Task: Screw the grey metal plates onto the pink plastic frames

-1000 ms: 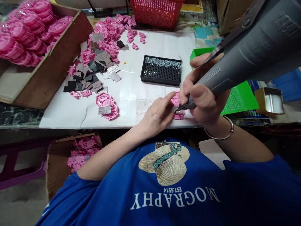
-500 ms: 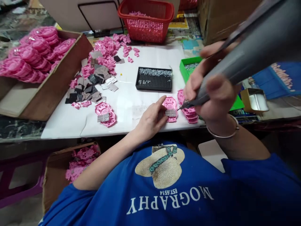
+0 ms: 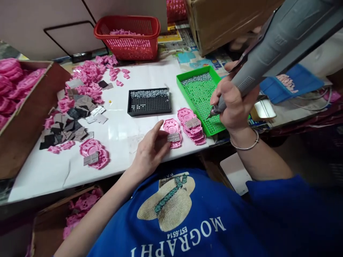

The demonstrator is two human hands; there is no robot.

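Observation:
My left hand (image 3: pixel 150 149) holds the near left edge of a pink plastic casing (image 3: pixel 171 125), thumb and fingers around it, by the flat metal plate (image 3: pixel 173 137) lying on it. In my right hand (image 3: pixel 234 103) is a grey electric screwdriver (image 3: pixel 259 71), slanting down to the left. Its tip is over the near part of a green perforated tray (image 3: pixel 197 96) with small screws (image 3: pixel 197 79) along the far side. Between my left hand and that tray stands a stack of pink casings (image 3: pixel 191 125), a metal plate on top.
Beyond my left hand lies a black perforated tray (image 3: pixel 158 106) with screws. Left are another pink casing with a plate (image 3: pixel 100 157), loose metal plates (image 3: pixel 73 114) and small pink parts (image 3: pixel 88 71). A red basket (image 3: pixel 131 48) and cardboard boxes (image 3: pixel 214 25) stand around.
My right hand has carried the screwdriver from beside the casing under my left hand to over the green tray. My left hand stays on its casing. The view has swung right.

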